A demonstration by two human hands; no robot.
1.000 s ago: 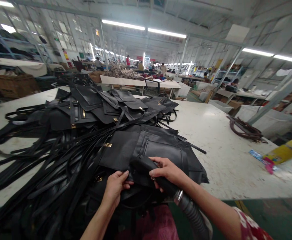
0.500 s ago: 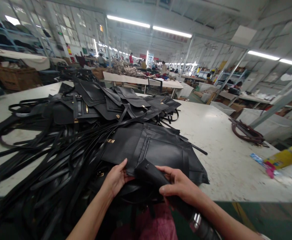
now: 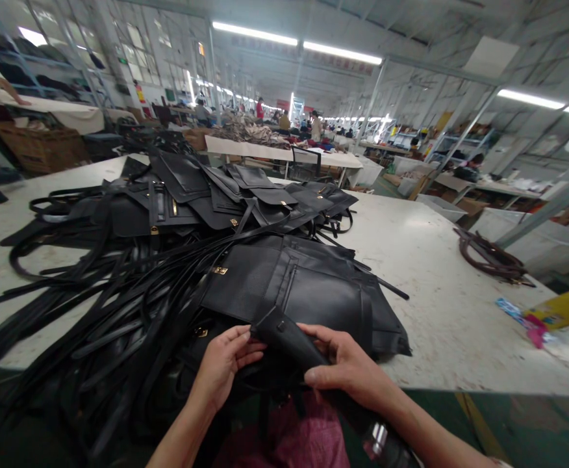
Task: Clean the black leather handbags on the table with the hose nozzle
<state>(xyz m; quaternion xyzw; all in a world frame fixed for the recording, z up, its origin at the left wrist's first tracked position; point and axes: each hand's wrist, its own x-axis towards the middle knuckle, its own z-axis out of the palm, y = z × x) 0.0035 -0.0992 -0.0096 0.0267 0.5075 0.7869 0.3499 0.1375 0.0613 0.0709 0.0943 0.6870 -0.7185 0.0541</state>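
Your right hand (image 3: 343, 367) clasps the black hose nozzle (image 3: 289, 335), its long axis slanting forward-left to the near edge of the black leather-look bag (image 3: 326, 299) on the worktable (image 3: 450, 312), its tip beside your left hand (image 3: 228, 361), whose bent fingers may or may not pinch that edge; I cannot tell.

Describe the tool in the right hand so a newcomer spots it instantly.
On the pale table, find the black bag nearest the person. At its near edge, the right hand grips a black tool. Unlike the gold-clasped bags beyond, it bears a silvery collar.
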